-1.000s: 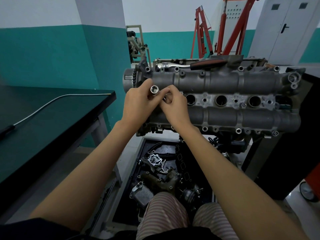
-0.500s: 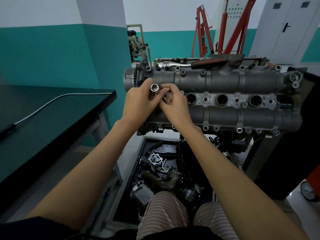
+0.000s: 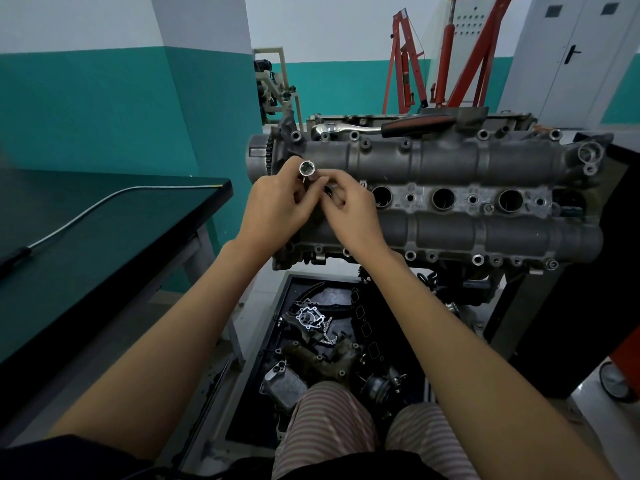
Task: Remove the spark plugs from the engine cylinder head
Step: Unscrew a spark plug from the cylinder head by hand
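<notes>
Your left hand [image 3: 277,206] grips a silver socket [image 3: 308,169], its open end up above your thumb, while your right hand [image 3: 349,213] pinches the socket's lower part with curled fingertips. Both hands meet over the left end of the cylinder head [image 3: 450,164]; three open plug wells [image 3: 443,198] lie just to the right. A ratchet [image 3: 381,125] rests along the head's far edge.

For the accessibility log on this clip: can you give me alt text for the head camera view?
Two bare hands meet over the left end of an engine cylinder head: the left hand holds a socket, open end up, and the right hand pinches at its lower end. Three open plug wells sit to the right, and a ratchet lies along the far edge.
</notes>
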